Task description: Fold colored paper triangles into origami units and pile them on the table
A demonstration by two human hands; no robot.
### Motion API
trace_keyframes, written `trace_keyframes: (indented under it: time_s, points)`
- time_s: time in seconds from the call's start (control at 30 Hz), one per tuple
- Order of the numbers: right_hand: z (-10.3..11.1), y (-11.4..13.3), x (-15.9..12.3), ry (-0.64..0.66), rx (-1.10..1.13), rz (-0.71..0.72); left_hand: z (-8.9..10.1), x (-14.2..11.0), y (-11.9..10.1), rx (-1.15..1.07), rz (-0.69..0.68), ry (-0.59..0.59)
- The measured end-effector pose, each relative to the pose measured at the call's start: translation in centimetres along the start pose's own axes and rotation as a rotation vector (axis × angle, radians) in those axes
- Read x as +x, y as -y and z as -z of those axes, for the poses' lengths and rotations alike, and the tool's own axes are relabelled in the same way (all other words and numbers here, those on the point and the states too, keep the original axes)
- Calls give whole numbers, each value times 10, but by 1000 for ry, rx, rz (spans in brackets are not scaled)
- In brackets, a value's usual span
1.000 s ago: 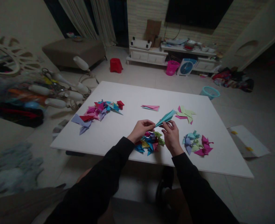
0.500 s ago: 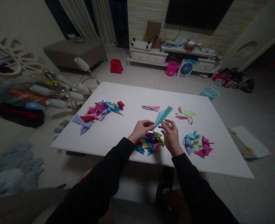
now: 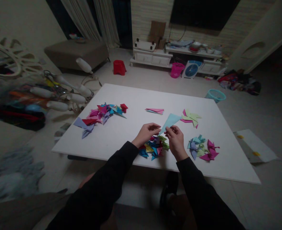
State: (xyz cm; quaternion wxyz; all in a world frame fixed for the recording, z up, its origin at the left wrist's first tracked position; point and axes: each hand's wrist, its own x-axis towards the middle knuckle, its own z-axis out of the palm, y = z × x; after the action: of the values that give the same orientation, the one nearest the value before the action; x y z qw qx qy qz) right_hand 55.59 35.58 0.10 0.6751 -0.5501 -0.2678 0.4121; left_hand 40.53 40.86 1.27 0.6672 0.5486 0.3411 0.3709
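A light blue sheet of folded paper (image 3: pixel 171 120), long and pointed like a narrow kite, is held in the air over the white table. My left hand (image 3: pixel 148 132) pinches its narrow lower tip, and my right hand (image 3: pixel 175 139) grips its lower right edge. Below my hands lies a pile of small origami pieces (image 3: pixel 152 148) in blue, yellow, green and pink, partly covered by the hands. Beyond the held paper rest narrow folded strips (image 3: pixel 154 111) in pink and pale blue.
On the white table (image 3: pixel 131 95), colourful origami (image 3: pixel 100 115) lies at left. Green and pink folded pieces (image 3: pixel 190 117) lie at right, with origami cranes (image 3: pixel 209 150) nearer me. A white multi-armed lamp (image 3: pixel 76 97) stands close to the left edge, a turquoise basket (image 3: pixel 215 95) beyond the right corner.
The light blue paper has turned: its broad face now shows flatter, and its wide end has tipped lower and to the right. Both hands stay nearly in place, still on it.
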Motion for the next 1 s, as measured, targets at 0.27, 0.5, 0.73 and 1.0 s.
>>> trace_keyframes:
  time_s: [0.27, 0.5, 0.73, 1.0]
  points:
    - [4, -3, -1, 1, -93, 58, -6, -8, 0, 202, -63, 8]
    - [1, 2, -5, 44, -67, 67, -7, -6, 0, 2, 17, 6]
    - [-3, 4, -3, 49, -50, 23, -2, -2, 2, -31, 57, 14]
    - [-2, 6, -4, 30, 0, -19, -4, -4, -2, -101, 71, 68]
